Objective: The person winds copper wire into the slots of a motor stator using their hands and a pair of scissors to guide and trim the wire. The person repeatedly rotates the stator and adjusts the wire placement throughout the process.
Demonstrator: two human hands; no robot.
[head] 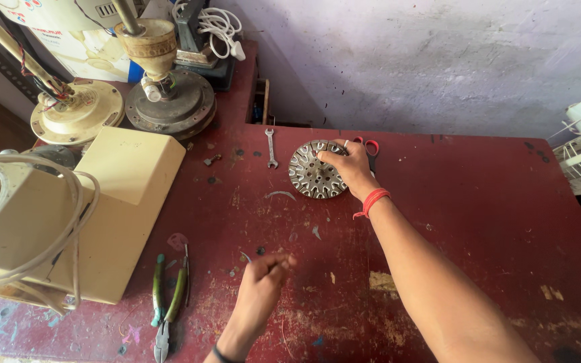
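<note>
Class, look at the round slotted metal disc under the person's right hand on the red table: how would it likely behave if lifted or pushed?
The metal disc looks thick and solid, so it is probably heavy for its size and stiff. Lying flat on the table, it would likely slide rather than roll. The right hand grips its rim; the slots probably help the hold.

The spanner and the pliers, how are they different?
The spanner is bare grey metal; the pliers have green handles. The spanner is one thin bar, while the pliers have two handles meeting at dark jaws. The spanner lies at the far side of the table beside the round slotted metal disc under the right hand; the pliers lie near, by the left hand. Both lie flat, untouched.
</note>
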